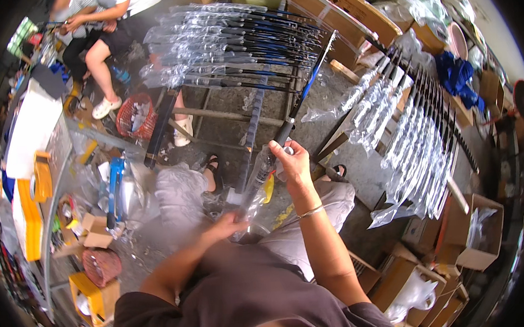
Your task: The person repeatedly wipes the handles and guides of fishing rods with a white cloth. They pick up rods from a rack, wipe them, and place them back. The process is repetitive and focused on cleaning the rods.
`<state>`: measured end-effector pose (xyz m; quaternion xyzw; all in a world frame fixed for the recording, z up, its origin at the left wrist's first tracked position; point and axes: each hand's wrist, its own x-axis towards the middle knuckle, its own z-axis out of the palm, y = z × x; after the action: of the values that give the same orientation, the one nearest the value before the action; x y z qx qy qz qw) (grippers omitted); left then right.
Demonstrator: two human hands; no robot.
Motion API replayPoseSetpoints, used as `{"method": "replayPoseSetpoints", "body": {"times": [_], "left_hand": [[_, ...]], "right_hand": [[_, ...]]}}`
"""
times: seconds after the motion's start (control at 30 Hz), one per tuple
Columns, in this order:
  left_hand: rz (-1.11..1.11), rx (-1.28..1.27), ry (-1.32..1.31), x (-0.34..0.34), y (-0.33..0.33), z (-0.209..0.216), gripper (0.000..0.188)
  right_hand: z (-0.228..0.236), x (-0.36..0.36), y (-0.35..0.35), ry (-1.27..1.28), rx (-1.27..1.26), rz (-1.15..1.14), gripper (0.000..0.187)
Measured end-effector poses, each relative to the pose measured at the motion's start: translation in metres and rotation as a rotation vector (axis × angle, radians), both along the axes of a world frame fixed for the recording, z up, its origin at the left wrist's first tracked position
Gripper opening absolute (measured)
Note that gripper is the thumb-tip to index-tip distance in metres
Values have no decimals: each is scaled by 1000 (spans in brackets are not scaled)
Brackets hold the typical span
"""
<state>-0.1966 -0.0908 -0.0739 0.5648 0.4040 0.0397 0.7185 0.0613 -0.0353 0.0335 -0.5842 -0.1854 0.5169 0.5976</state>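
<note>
Rod (305, 87), long, slender, dark blue along the upper shaft and black at the grip end, held at a slant over the person's lap, its thin tip reaching up toward the rack of bagged rods (235, 44). Lower end sits inside a clear plastic sleeve (254, 185), narrow, glossy and crinkled, running from the black grip down to the left hand. Right hand (292, 158): raised, fingers closed around the top of the sleeve and the black grip, a thin bracelet on the wrist. Left hand (227, 226): lower, fingers pinched on the bottom end of the sleeve. Head view, surroundings: the rack ahead carries many like rods laid side by side, each already in a clear sleeve, blue shafts showing through. A second row of sleeved rods (406, 135) leans at the right, black shafts fanned out, clear bags hanging from their ends. Cardboard boxes (473, 234) stand at the lower right, one holding loose clear plastic; more cartons (336, 12) are stacked behind the rack. Red mesh basket (134, 115) on the floor at the left, near another person (97, 29) seated at the upper left, legs bare, white shoes. Yellow boxes (92, 297) and a blue tool lie among clutter at the left edge. Grey trousers (331, 201) cover the person's knees.
</note>
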Motion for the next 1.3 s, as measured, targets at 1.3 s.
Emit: {"method": "replayPoseSetpoints", "body": {"times": [1.3], "left_hand": [[443,433,-232,2,7,62,31]], "right_hand": [[-27,49,-57,128,190,162,34]]}}
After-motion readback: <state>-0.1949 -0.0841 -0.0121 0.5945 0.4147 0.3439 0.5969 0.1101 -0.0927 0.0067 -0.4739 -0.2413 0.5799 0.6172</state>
